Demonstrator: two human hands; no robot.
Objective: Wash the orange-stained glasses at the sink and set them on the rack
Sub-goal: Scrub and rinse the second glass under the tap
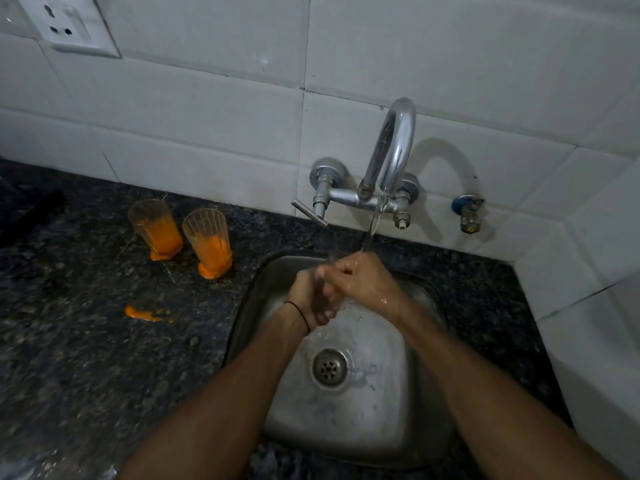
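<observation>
We find the task barely begun, in our judgement. Taking the sink (398, 441) as our landmark: both glasses stand on the bench (86, 358) to the left of the sink, toward the tiled wall, and neither is in the basin. The nearer glass (209, 242) stands just beside the sink's rim, upright, with orange residue filling its lower part and a smear around its foot. The farther glass (155, 228) stands just left of the first, close but apart from it, and is stained the same way. A separate orange smear (140, 313) lies on the bench left of the sink, nearer to us than the glasses. The tap (389, 161) above the back of the sink is running, and the stream falls onto the hands. The left hand (308, 299) and the right hand (363, 282) are pressed together over the basin under the water; the fingers (330, 271) of each are curled about the other hand, and neither holds a glass or any other object. No sponge or soap is visible to us. No rack appears in this view, so we cannot say where it lies. Remaining, as we judge it: both glasses to be washed and set on the rack.
</observation>
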